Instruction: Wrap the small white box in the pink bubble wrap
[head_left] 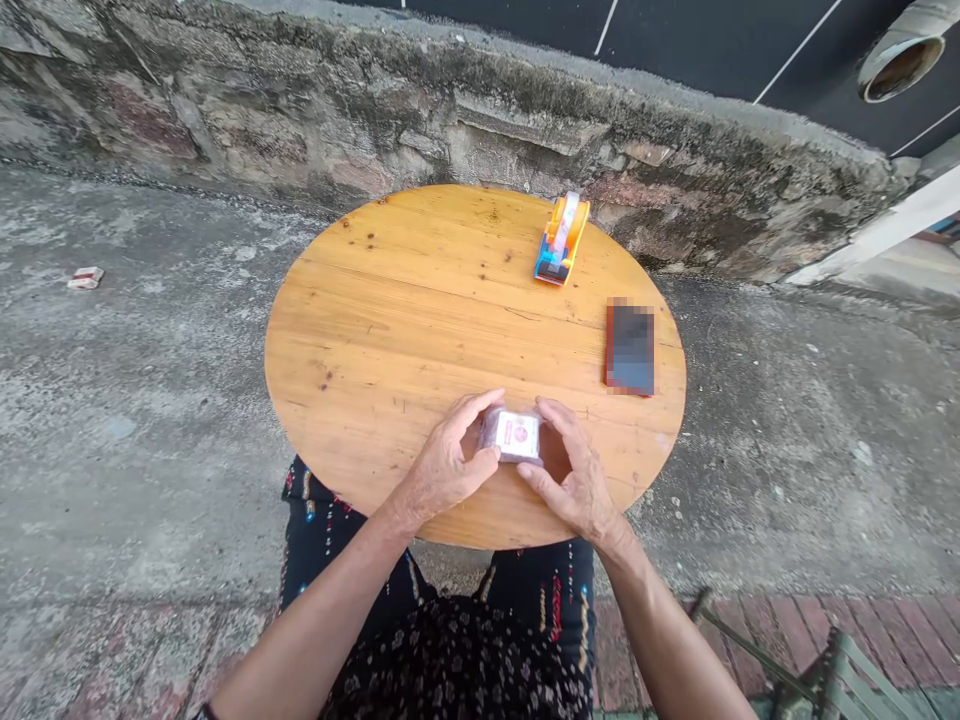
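On the near part of the round wooden table (420,300) lies a small plastic-wrapped packet (517,435) with a white label and reddish print. My left hand (450,455) curves around its left end, thumb at the near corner and fingers at the far corner. At the right end, my right hand (574,470) takes hold the same way, thumb on the near edge and fingertips at the far corner. A gap shows between my right palm and the packet. The packet's underside is hidden.
Toward the table's far edge stands a yellow and blue tape dispenser (561,240) with a roll of tape. A dark, blurred-out flat object (630,347) with a red-orange edge lies at the right. Behind the table runs a rough stone wall (337,120). A crumpled wrapper (86,278) lies on the ground.
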